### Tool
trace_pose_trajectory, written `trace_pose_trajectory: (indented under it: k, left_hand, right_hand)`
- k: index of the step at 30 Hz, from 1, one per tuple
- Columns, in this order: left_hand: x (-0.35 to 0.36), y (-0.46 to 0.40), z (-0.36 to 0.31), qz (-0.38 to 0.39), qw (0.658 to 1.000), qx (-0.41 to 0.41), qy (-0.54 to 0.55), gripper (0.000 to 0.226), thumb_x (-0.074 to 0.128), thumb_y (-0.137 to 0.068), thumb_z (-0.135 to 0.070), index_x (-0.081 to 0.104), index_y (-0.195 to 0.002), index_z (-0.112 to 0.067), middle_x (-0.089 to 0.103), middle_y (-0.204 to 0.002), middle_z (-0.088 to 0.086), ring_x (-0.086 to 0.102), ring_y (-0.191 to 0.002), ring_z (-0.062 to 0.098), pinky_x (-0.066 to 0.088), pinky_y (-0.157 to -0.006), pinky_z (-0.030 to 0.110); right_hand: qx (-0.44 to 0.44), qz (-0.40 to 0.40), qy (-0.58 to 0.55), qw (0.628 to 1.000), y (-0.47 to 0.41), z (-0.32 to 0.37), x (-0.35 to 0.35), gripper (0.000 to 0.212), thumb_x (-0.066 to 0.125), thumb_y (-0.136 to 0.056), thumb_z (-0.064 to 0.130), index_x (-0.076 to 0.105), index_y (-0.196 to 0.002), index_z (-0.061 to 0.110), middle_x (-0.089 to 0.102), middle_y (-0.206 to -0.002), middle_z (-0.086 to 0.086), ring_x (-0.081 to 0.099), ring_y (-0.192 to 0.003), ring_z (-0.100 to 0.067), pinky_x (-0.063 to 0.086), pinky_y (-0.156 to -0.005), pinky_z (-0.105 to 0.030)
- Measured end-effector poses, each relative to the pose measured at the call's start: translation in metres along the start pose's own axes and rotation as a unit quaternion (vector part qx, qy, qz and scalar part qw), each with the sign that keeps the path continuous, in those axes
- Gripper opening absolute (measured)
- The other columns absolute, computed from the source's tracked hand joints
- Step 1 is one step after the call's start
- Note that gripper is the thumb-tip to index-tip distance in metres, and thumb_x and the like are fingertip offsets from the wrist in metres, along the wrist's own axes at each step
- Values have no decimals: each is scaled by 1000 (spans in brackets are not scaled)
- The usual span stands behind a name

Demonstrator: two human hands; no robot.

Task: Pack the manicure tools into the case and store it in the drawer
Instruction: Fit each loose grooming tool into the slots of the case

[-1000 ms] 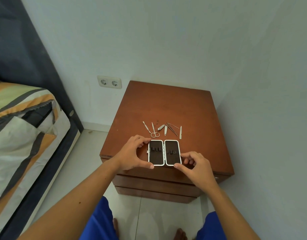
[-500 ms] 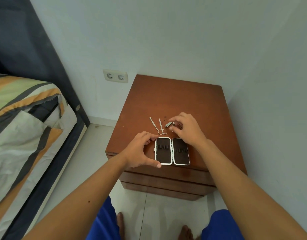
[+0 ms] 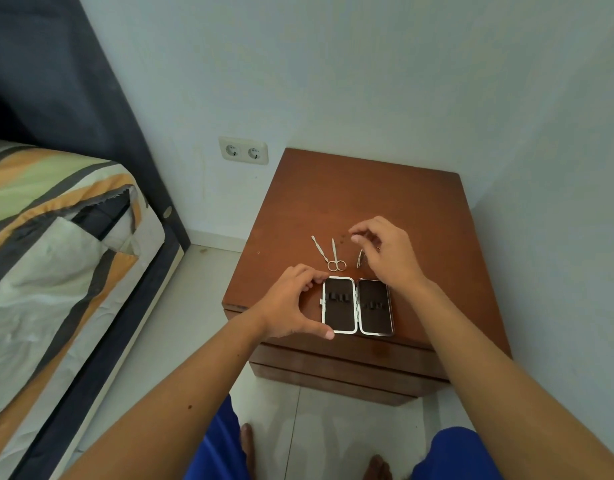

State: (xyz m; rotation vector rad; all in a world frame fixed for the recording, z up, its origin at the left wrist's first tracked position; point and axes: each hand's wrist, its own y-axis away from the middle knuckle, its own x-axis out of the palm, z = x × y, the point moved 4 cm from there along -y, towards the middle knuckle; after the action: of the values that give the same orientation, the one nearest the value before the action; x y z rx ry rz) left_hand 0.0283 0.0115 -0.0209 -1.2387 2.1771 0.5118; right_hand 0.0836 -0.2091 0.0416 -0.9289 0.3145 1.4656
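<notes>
- Case (image 3: 356, 306): lies fully opened, both halves flat, at the front edge of the nightstand (image 3: 361, 195); dark lining, silver rims, empty loops visible.
- Left hand (image 3: 291, 306): thumb and fingers spread apart in a C-shape, bracketing the left half of the case, touching its near and far left corners.
- Scissors (image 3: 335, 259) and a thin probe (image 3: 320, 249): lie just beyond the case, towards the middle of the top.
- Nail clipper (image 3: 360, 259): partly hidden under the right hand.
- Right hand (image 3: 388, 251): raised above the tools; thumb and forefinger pinched nearly together; whether they hold anything cannot be told.
</notes>
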Motion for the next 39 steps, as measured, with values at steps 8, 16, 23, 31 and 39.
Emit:
trace_pose_trajectory:
  k: [8, 16, 23, 31, 39]
  left_hand:
    - [-1, 2, -2, -11, 1000, 11, -2, 101, 96, -60, -58, 50, -146, -31, 49, -131, -16, 43, -121, 5, 37, -98, 8]
    - [0, 3, -3, -19, 1000, 16, -11, 104, 96, -60, -59, 49, -148, -30, 49, -130, -16, 43, -120, 6, 37, -99, 9]
    - [-1, 3, -4, -23, 999, 19, -13, 104, 96, -60, -60, 50, -148, -28, 49, -129, -16, 43, -118, 6, 37, -96, 8]
    - [-2, 4, -6, -23, 999, 19, -14, 107, 96, -60, -61, 49, -150, -28, 48, -129, -16, 43, -118, 6, 38, -99, 12]
    - [-2, 5, -8, -20, 1000, 13, -12, 108, 95, -60, -60, 48, -150, -27, 47, -130, -16, 42, -119, 7, 41, -103, 18]
  right_hand:
    - [112, 27, -183, 976, 23, 3, 9, 19, 69, -98, 15, 72, -114, 24, 78, -91, 3, 75, -82, -23, 62, -83, -37]
    - [131, 105, -145, 975, 33, -2, 34, 16, 74, -95, 19, 74, -96, 35, 78, -87, 11, 66, -76, 1, 52, -80, -26]
    - [95, 157, -80, 980, 38, -3, 40, 19, 75, -94, 23, 75, -96, 42, 71, -102, 18, 62, -102, -7, 48, -91, -28]
    - [91, 146, -70, 983, 43, -1, 35, 11, 81, -90, 25, 82, -99, 30, 70, -103, 15, 62, -96, 2, 42, -84, -14]
    - [80, 146, -53, 985, 48, 0, 33, 7, 85, -86, 29, 84, -93, 29, 68, -106, 15, 61, -108, -10, 48, -95, -32]
